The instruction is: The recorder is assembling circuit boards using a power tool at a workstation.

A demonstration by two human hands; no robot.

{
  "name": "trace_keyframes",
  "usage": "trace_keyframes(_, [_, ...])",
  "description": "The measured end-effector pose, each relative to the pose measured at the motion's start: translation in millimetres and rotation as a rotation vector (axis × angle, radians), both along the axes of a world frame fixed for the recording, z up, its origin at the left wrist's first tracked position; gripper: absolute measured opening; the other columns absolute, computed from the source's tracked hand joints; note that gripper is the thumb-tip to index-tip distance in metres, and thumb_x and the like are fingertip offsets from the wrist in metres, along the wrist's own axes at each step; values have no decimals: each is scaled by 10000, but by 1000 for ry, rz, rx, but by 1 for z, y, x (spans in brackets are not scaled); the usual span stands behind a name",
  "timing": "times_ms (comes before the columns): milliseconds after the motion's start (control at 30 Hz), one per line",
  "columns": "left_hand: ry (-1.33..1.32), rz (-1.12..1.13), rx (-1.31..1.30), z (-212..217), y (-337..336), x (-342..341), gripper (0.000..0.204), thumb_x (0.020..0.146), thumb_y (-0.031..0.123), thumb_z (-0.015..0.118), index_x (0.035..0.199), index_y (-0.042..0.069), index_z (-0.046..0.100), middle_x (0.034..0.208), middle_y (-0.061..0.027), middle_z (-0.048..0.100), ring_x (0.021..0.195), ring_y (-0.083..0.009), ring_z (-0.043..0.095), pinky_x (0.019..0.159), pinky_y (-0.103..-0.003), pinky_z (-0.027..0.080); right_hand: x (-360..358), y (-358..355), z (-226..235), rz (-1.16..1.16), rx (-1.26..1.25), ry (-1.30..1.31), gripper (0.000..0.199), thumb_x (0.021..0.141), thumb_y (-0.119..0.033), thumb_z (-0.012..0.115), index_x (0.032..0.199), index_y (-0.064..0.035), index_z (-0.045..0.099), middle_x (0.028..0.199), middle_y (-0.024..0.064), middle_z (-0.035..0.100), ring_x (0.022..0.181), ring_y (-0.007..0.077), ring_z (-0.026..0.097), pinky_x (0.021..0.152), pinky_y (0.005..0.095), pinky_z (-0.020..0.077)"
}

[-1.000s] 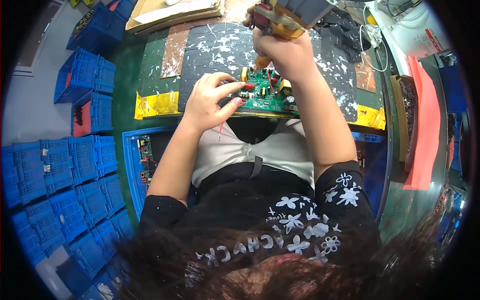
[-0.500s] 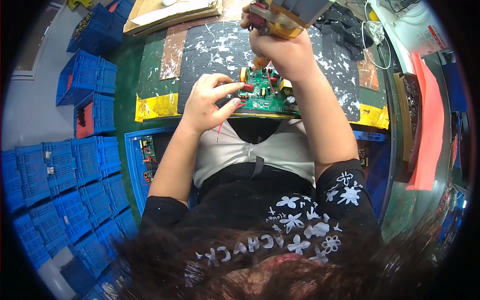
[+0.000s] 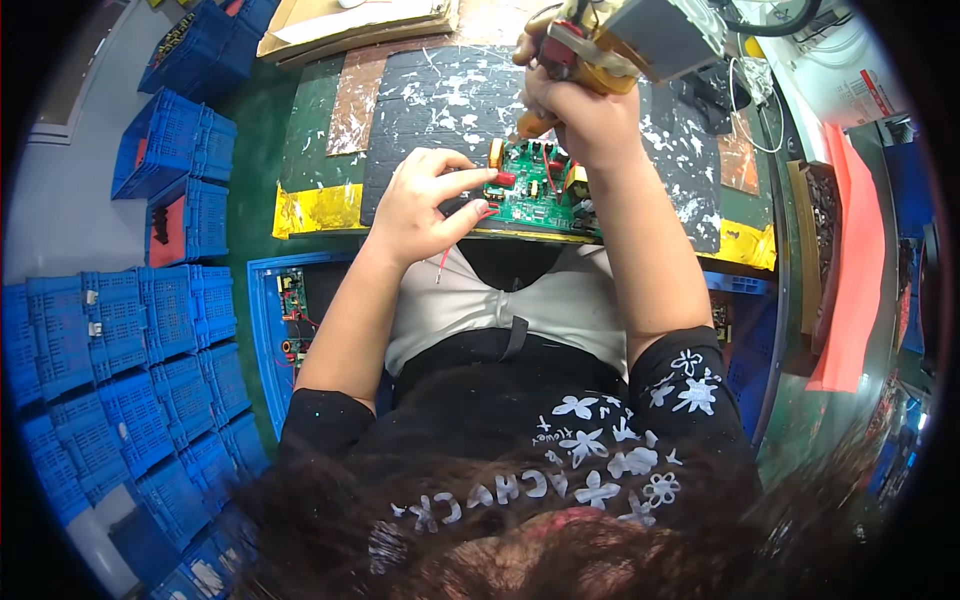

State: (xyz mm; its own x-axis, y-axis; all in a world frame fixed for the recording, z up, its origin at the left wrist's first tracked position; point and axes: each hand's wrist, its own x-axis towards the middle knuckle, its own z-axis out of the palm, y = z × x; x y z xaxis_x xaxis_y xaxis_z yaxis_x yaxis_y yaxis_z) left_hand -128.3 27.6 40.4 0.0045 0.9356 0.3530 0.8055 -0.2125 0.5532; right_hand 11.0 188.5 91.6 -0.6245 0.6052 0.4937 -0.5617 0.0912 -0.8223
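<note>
A green circuit board (image 3: pixel 530 212) with upright parts lies at the front edge of the dark, white-spattered mat (image 3: pixel 430 110). At its left end my left hand (image 3: pixel 425 205) grips it, index finger against a red block-shaped part (image 3: pixel 503 179) and thumb by the near left edge. A red wire (image 3: pixel 443 262) hangs below that hand. My right hand (image 3: pixel 585 115) is closed round a glue gun (image 3: pixel 600 65) with a yellow-orange body and a grey box on top. Its nozzle (image 3: pixel 525 128) points down at the board's far left part, by a yellow-wrapped coil (image 3: pixel 496 153). The exact contact cannot be made out.
Blue crates (image 3: pixel 110 320) stand stacked on the left. Cardboard (image 3: pixel 350 30) lies at the bench's far left. A cable (image 3: pixel 770 120) and a white bucket (image 3: pixel 840 85) are at the far right. Under the bench, a blue bin (image 3: pixel 262 300) holds more boards.
The glue gun's body has swung to the right along with my right hand, its nozzle staying near the board's far left part. My left hand keeps its hold, and the whole view has shifted slightly.
</note>
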Motion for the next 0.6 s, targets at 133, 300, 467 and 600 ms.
trace_keyframes(133, [3, -17, -8, 3, -1, 1, 321, 703, 171, 664, 1008, 71, 679, 944, -84, 615, 873, -249, 547, 813, -349, 424, 2, -2, 2, -111, 107, -19, 369, 710, 73, 456, 1077, 41, 480, 865, 108, 528, 542, 86, 449, 495, 220, 367])
trace_keyframes(300, [-10, -7, 10, 2, -2, 0, 316, 704, 169, 660, 1003, 70, 681, 937, -84, 616, 863, -248, 547, 809, -350, 425, 6, -6, 5, -65, 98, -44, 372, 711, 73, 454, 1081, 43, 479, 902, 125, 525, 541, 92, 448, 490, 232, 368])
trace_keyframes(467, [6, -11, 21, 1, 0, 1, 303, 699, 130, 661, 997, 80, 683, 905, -74, 619, 834, -245, 546, 788, -345, 433, 16, -19, 9, -34, 2, -134, 372, 698, 74, 480, 1069, 46, 473, 930, 151, 523, 553, 110, 455, 480, 232, 368])
trace_keyframes(600, [53, 12, 83, -9, 1, 1, 271, 694, 82, 671, 961, 121, 693, 848, -31, 622, 785, -225, 549, 739, -336, 444, 16, -26, 4, -74, -27, -138, 400, 688, 73, 488, 1085, 35, 466, 936, 158, 521, 555, 108, 450, 483, 226, 369])
